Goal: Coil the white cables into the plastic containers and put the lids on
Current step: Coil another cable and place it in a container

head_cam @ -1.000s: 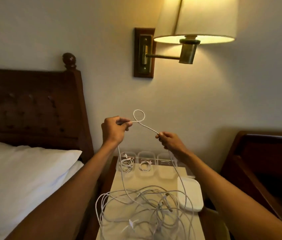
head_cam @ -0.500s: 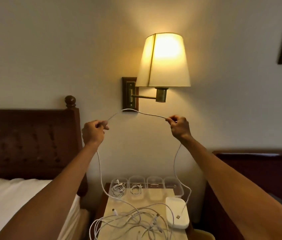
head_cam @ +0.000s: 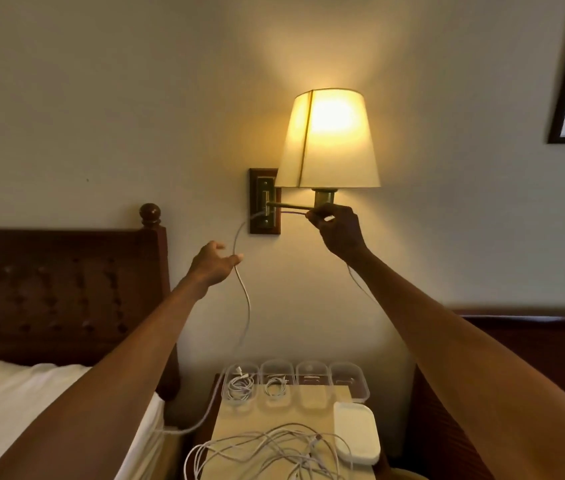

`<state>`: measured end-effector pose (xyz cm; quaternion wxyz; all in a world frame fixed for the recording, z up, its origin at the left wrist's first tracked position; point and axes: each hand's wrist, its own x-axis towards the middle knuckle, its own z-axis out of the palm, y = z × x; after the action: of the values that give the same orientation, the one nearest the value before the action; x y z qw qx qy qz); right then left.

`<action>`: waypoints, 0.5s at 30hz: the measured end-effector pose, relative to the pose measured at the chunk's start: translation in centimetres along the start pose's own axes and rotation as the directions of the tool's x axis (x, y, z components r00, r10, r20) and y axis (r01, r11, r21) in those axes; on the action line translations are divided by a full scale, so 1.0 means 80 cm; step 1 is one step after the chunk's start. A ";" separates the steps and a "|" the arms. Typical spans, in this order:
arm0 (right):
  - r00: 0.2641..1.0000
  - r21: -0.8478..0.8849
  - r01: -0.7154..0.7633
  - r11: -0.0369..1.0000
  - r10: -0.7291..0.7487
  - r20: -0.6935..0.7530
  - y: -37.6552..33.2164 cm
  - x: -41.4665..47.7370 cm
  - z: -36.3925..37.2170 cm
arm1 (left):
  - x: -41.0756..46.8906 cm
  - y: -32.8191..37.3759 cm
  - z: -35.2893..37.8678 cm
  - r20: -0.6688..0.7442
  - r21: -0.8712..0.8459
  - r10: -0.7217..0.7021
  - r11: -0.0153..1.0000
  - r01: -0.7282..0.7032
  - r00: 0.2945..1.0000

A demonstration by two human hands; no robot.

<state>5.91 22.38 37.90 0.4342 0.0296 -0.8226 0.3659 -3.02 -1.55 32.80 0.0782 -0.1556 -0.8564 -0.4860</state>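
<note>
One white cable (head_cam: 247, 303) hangs at frame centre; your right hand (head_cam: 340, 233) pinches it, your left hand (head_cam: 213, 263) keeps relaxed fingers just beside it.

Four containers (head_cam: 312, 370); two coiled cables (head_cam: 239, 388) inside; one held cable (head_cam: 247, 306); one lamp (head_cam: 328, 140).

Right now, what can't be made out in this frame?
Head view: whether the left hand grips or only touches the white cable; motion blur.
Head view: how the cable sits inside the right hand; its fingers hide it.
Head view: cable pile, cut off by the bottom edge.
Head view: two rightmost containers, contents too small.
</note>
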 end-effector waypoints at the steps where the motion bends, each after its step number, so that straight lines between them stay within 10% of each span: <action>1: 0.999 -0.026 0.039 0.999 -0.039 0.017 -0.007 0.003 0.000 | -0.003 0.014 -0.001 -0.029 -0.008 0.036 0.999 -0.036 0.999; 8: 0.981 -0.090 0.180 0.979 -0.172 0.093 -0.034 0.010 0.007 | -0.011 0.089 -0.005 -0.034 0.100 0.537 0.841 -0.532 0.843; 15: 0.896 0.042 -0.158 0.987 0.125 0.425 -0.047 -0.013 -0.016 | 0.005 0.066 -0.034 -0.187 0.336 0.547 0.816 -0.470 0.816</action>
<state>8.81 20.17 39.78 0.2173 0.0643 -0.8825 0.4121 -1.66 -1.28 38.57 0.3453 -0.2994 -0.8219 -0.3399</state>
